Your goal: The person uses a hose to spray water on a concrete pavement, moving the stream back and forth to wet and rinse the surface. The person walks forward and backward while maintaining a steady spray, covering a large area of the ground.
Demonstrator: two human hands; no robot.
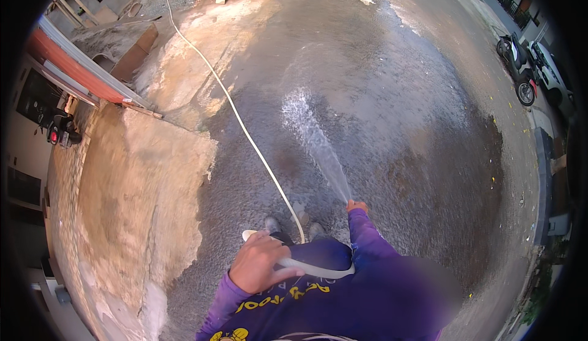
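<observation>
A pale cream garden hose [318, 271] loops in front of my dark blue shirt. My left hand [260, 261] is closed around it near my waist, its thumb lying along the hose. Ahead and to the right, my right hand [357, 206] grips the hose's end, which its fingers mostly hide. From there a fanning jet of water [318, 145] shoots forward and slightly left onto the wet asphalt [392, 114]. The rest of the hose trails over the ground from near my feet to the far left.
My shoes [316, 231] stand on the wet road. Dry, sandy concrete [141, 188] borders it on the left, below a red-orange panel [79, 65] and a parked motorbike [60, 130]. A scooter [519, 68] and a white car [550, 71] stand far right, by a kerb.
</observation>
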